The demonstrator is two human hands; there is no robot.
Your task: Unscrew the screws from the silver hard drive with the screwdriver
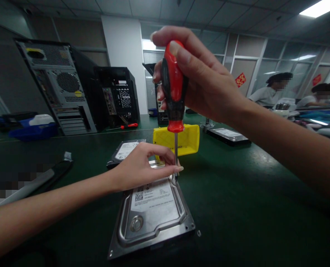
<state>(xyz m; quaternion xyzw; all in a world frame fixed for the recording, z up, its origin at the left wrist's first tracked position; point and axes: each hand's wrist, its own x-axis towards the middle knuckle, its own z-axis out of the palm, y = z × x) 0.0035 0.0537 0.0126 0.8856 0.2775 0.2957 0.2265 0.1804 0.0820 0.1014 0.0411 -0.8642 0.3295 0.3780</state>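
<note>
A red and black screwdriver [172,85] stands nearly upright, its tip at the upper right edge of a silver hard drive [156,218]. My right hand [206,78] is closed round its handle from above. Lower down, my left hand [142,165] pinches the shaft close to the tip with thumb and fingers, and its palm side hovers over the drive's far end. The drive lies flat with its white label up. Whatever is under the tip is hidden by my fingertips. A tiny metal piece [199,233] lies beside the drive's near right corner.
Behind the drive are a yellow bin [191,139] with small bits inside and another hard drive [126,151]. A third drive [228,135] lies at right. Computer cases [67,85] stand at left back, near a second screwdriver [129,126]. People [273,89] sit at far right.
</note>
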